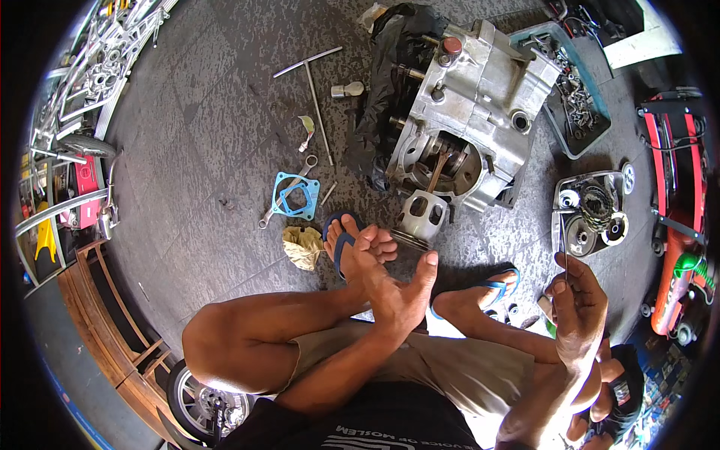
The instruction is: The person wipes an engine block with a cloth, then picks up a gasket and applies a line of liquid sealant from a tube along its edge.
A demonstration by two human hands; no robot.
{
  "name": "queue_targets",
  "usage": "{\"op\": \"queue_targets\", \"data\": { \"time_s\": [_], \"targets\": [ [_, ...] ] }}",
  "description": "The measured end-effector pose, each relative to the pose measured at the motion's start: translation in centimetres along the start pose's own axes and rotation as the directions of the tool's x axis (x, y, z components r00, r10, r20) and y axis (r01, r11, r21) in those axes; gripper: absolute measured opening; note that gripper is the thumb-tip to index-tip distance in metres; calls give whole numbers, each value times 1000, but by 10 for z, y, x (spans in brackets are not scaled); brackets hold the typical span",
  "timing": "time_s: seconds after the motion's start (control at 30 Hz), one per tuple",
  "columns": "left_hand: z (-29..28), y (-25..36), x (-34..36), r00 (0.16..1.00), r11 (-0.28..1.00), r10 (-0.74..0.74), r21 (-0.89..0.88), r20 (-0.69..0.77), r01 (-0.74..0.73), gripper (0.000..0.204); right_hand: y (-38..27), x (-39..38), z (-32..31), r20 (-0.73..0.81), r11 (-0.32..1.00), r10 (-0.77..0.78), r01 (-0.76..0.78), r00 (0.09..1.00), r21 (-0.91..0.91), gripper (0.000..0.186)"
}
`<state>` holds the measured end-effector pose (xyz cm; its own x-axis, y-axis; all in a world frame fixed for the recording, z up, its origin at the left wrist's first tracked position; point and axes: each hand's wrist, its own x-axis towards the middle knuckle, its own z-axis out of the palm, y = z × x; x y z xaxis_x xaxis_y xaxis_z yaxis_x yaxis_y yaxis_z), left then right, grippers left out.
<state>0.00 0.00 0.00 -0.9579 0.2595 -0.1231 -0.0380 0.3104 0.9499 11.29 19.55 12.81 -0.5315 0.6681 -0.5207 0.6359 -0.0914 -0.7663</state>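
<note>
While my right grip [579, 313] bends at my side, thumb close to its fingers, I can't tell whether anything thin sits in it. Here's my left grip [386, 292], wide and empty, palm up, thumb standing well off, fingers right beside the piston [424, 216]! Its crown points down and slightly left, toward me, the long axis slanting away up to the right: a dull grey metal cylinder, skirt cut away, dark ring bands near the crown. Over left, a flat blue gasket [310, 212] lies on the mottled grey floor [225, 150]. Beyond the piston, a slim brownish connecting rod [438, 172] runs into the crankcase [487, 90], blocky pale cast metal; farther right, a blue-green tray [590, 139] carries small metal parts.
</note>
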Motion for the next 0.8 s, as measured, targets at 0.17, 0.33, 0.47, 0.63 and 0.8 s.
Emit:
{"op": "queue_targets", "data": {
  "time_s": [0.17, 0.33, 0.47, 0.63, 0.8],
  "targets": [
    [3, 2, -3, 984, 958, -168, -245, -57, 149, 79, 6, -3, -3, 2, 999, -35, 35, 999, -28, 36],
    [8, 4, -2, 995, 997, -63, -58, -81, 59, 72, 1, -4, -4, -8, 1000, -8, 8, 1000, -1, 35],
    [10, 9, 0, 996, 997, -17, 69, -84, 23, 70, 5, -2, -5, -10, 1000, -12, 12, 1000, -20, 34],
    [6, -2, 1, 975, 952, 214, 232, -50, -197, 74, 4, -3, -4, -10, 1000, -19, 18, 1000, -19, 34],
    [4, 3, -1, 981, 950, 190, 260, -37, -174, 77, 2, -4, -4, -11, 999, -12, 12, 1000, -31, 34]
  ]
}}
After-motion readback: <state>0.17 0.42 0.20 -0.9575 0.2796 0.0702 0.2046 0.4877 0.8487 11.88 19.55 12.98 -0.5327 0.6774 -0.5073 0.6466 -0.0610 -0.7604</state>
